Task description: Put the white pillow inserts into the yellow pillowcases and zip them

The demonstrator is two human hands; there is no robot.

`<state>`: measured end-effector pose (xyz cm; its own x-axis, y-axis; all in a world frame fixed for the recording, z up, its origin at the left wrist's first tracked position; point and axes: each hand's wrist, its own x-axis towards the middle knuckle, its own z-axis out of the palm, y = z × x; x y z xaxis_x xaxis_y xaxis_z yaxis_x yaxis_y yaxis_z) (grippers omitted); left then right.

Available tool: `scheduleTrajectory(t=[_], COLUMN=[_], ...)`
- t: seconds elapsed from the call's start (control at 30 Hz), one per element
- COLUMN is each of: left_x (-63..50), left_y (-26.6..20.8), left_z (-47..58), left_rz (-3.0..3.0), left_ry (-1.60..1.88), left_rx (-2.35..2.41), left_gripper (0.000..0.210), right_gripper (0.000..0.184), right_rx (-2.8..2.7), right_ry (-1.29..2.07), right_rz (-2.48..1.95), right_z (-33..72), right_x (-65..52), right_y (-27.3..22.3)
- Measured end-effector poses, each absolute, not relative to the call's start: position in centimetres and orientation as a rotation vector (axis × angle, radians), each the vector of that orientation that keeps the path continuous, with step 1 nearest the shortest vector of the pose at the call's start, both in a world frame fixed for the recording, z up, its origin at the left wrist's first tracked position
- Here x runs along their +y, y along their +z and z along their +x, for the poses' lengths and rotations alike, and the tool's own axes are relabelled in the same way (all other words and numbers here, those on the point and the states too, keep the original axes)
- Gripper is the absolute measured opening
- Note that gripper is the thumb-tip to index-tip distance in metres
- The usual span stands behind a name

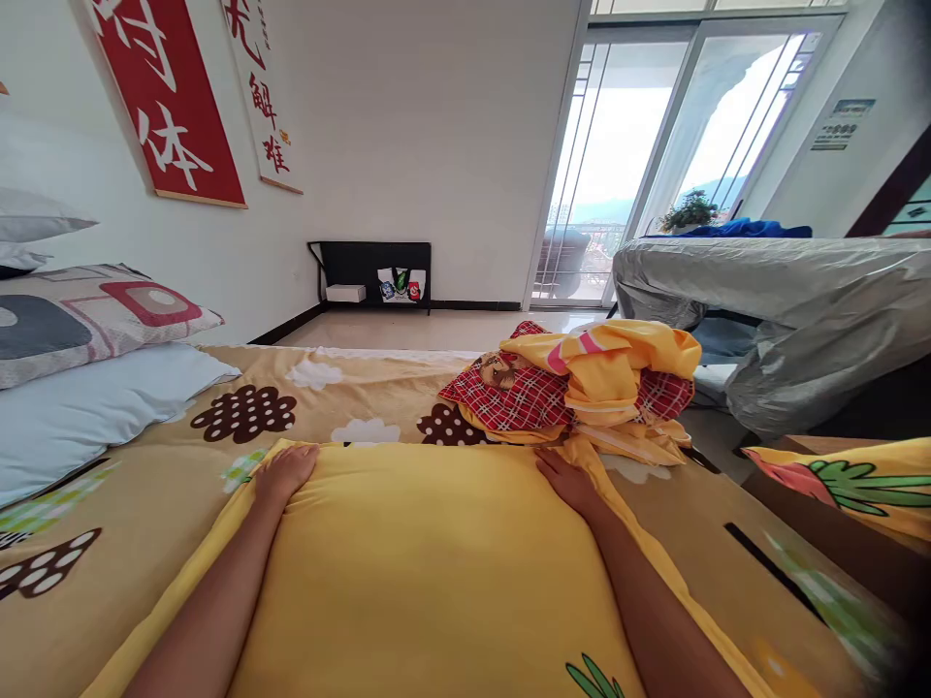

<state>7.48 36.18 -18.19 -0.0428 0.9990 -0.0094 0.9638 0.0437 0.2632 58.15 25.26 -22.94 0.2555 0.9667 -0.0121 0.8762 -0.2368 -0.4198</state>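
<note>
A plump yellow pillow (436,567) lies nearest us on a patterned bedsheet (240,373), with green leaves printed at its near right corner. We see the left hand (287,472) resting on its far left corner and the right hand (567,480) on its far right corner. The fingers of each hand lie close together on the cloth; we cannot tell whether they pinch it. Just beyond the right hand we find a heap of yellow cloth (618,359) over a red checked cloth (501,393). At left, we note a patterned pillow (80,315) upon a white pillow (109,412); at far right, a silvery cover (800,281) drapes some furniture.
</note>
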Motion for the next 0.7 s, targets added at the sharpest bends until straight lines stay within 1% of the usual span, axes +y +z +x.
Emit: scheduleTrajectory(t=[0.17,0.3,0.37,0.4,0.47,0.5,0.53,0.7], left_x=[33.9,29.7,26.3,24.3,20.2,18.2,16.3,9.1], left_y=[-16.8,-14.7,-14.2,-14.3,-15.3,-16.1,-17.2,-23.4], left_z=[8.5,9.5,9.8,9.8,9.2,8.5,7.6,0.5], left_rz=[2.009,2.035,2.218,2.353,2.591,2.663,2.701,2.682], left_ry=[0.468,0.748,0.913,0.928,0.817,0.737,0.712,0.907], left_rx=[2.125,2.165,1.987,1.822,1.495,1.418,1.428,1.873], left_gripper=[0.046,0.049,0.052,0.052,0.050,0.049,0.049,0.062], right_gripper=[0.048,0.052,0.054,0.055,0.055,0.056,0.057,0.056], right_rx=[-1.595,-1.479,-1.433,-1.432,-1.500,-1.557,-1.614,-1.669], right_ry=[0.271,0.113,0.038,0.025,0.038,0.047,0.040,-0.118], right_rz=[-2.108,-2.035,-1.995,-1.963,-1.888,-1.852,-1.827,-1.922], right_z=[57.5,56.5,55.3,54.4,52.4,51.4,50.5,50.5], right_x=[24.6,22.4,20.6,19.5,16.8,15.3,13.7,5.7], right_y=[-21.9,-19.5,-18.5,-18.3,-18.5,-18.9,-19.4,-22.3])
